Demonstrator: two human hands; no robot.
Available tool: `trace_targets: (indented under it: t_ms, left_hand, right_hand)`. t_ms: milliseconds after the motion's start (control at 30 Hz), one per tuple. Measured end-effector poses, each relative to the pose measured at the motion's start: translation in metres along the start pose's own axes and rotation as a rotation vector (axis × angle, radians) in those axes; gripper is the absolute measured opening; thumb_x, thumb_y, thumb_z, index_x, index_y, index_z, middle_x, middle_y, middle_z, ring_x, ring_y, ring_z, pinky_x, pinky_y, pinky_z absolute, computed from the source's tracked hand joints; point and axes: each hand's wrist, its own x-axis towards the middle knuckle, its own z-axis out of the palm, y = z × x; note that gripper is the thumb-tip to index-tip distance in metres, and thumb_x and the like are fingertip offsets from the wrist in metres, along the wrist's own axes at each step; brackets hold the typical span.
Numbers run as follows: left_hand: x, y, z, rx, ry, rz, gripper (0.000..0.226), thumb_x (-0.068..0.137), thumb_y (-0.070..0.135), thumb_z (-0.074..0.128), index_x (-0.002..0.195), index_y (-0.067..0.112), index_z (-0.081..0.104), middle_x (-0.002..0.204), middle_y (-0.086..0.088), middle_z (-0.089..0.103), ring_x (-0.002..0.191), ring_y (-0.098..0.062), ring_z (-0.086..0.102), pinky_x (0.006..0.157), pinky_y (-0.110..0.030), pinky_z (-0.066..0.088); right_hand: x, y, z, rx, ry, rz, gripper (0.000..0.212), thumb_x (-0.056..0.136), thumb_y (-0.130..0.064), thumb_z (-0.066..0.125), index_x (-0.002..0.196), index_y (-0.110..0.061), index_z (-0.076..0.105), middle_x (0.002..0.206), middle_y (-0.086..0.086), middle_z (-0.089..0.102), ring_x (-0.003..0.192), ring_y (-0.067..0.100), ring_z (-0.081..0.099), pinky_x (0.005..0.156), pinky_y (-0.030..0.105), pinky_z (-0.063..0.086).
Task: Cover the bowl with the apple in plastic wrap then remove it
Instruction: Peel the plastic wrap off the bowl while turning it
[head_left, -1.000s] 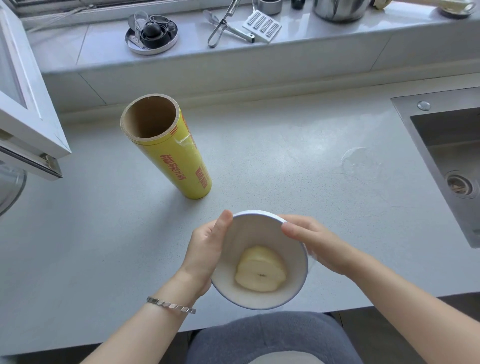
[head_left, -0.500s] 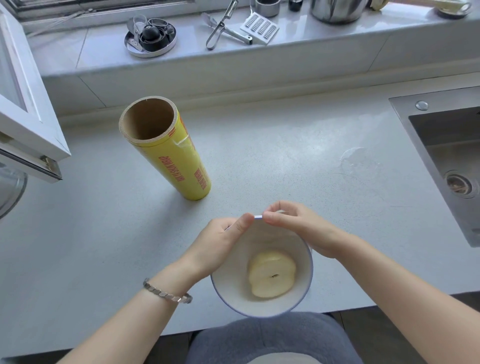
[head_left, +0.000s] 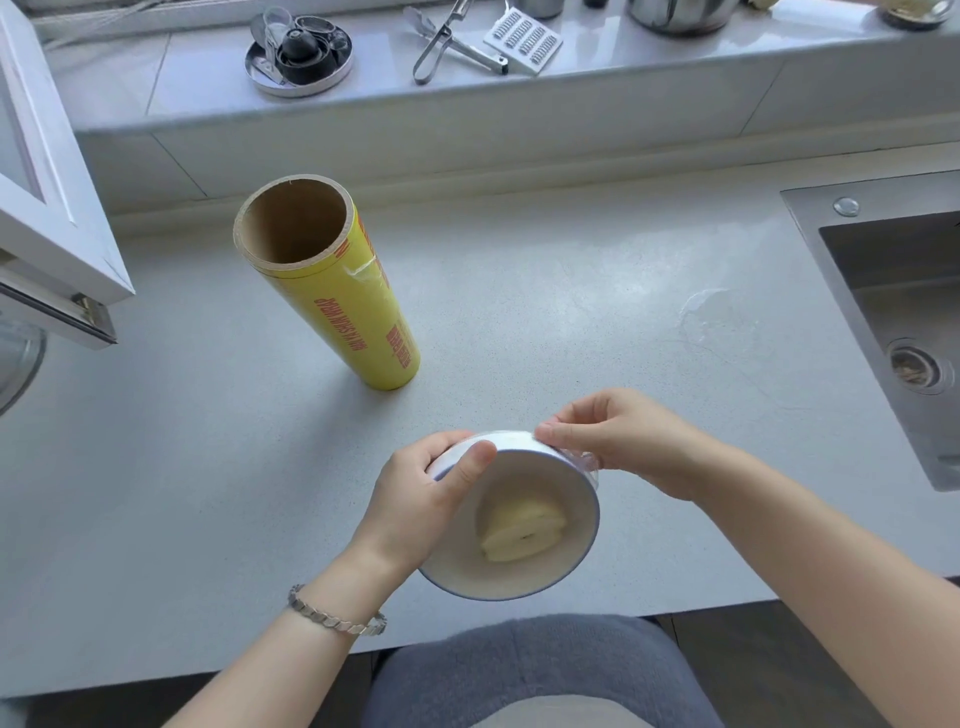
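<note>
Right now my left hand (head_left: 431, 499) grips the bowl (head_left: 540, 577), tilted at the tabletop's (head_left: 519, 322) near edge, apple (head_left: 522, 527) inside. My right hand (head_left: 623, 441) pinches bunched plastic wrap (head_left: 588, 464) at the rim. I judge the covering done and the removal under way. The roll (head_left: 337, 291) stands apart.

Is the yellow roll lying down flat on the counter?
No, the yellow roll stands on its end on the counter, its open top showing.

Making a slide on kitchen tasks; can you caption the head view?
Both hands, left and right, work clear wrap at the rim of a tilted bowl holding an apple piece.
</note>
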Motion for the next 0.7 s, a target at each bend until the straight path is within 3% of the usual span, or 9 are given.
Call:
trace_targets:
  t_ms: [367,533,700]
  left_hand:
    - [-0.001,-0.002,0.000,0.039,-0.023,0.032,0.035,0.056,0.066,0.053,0.076,0.040,0.065,0.075,0.033,0.067,0.074,0.008,0.061,0.066,-0.006,0.044]
    - [-0.001,-0.002,-0.002,0.014,-0.053,0.030,0.035,0.059,0.065,0.053,0.077,0.040,0.069,0.078,0.023,0.070,0.075,0.001,0.063,0.068,-0.014,0.047]
    - [-0.002,-0.002,-0.001,-0.027,-0.066,0.026,0.032,0.062,0.064,0.053,0.073,0.040,0.071,0.081,0.010,0.073,0.074,-0.005,0.063,0.068,-0.021,0.047]
  right_hand:
    - [-0.006,-0.010,0.000,-0.197,-0.112,-0.046,0.024,0.087,-0.019,0.059,0.064,-0.021,0.064,0.056,-0.013,0.057,0.052,0.000,0.049,0.061,0.016,0.041]
    - [-0.005,-0.012,0.003,-0.199,-0.044,-0.052,0.027,0.093,-0.017,0.049,0.068,-0.017,0.059,0.066,-0.006,0.057,0.065,0.008,0.051,0.074,0.022,0.045]
    - [-0.002,-0.011,0.005,-0.017,-0.024,0.002,0.025,0.093,-0.014,0.049,0.070,-0.012,0.057,0.062,-0.002,0.054,0.052,0.005,0.045,0.054,0.012,0.041]
